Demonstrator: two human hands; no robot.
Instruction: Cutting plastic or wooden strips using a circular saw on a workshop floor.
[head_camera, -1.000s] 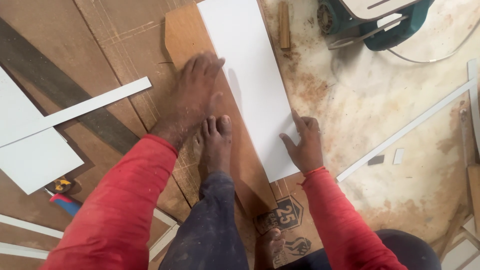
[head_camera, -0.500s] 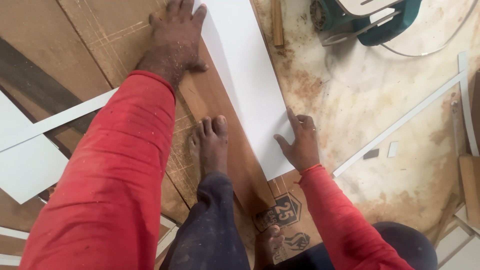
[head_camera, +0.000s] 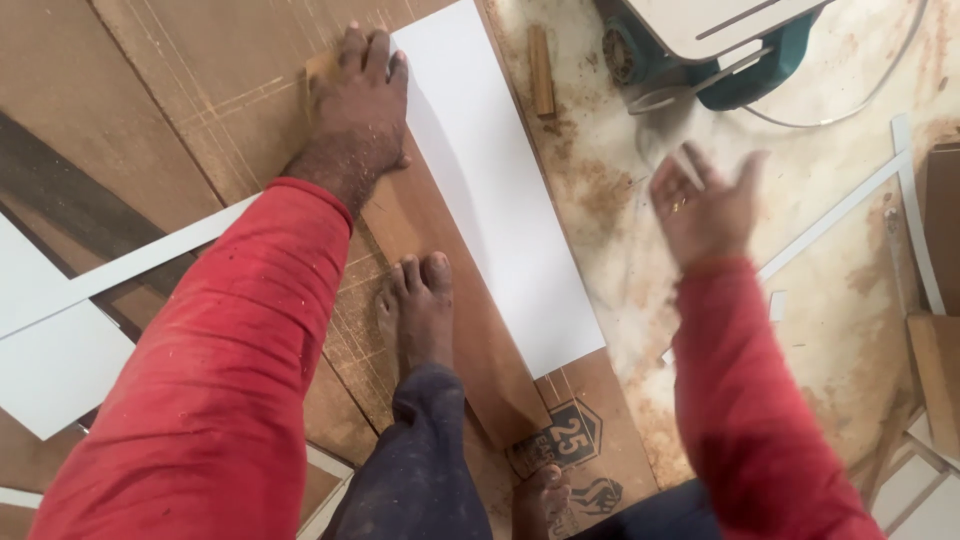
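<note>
His right hand (head_camera: 705, 205) has come off the white panel (head_camera: 495, 195) and hangs open, palm up; his left hand (head_camera: 358, 105) still presses flat beside it, on the brown board (head_camera: 440, 230)

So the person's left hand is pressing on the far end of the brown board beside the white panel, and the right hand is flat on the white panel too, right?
Not quite. The head view shows the left hand on the far end of the brown board beside the white panel, but the right hand is not on the panel: it is raised in the air, open and blurred, off to the panel's right.
</note>
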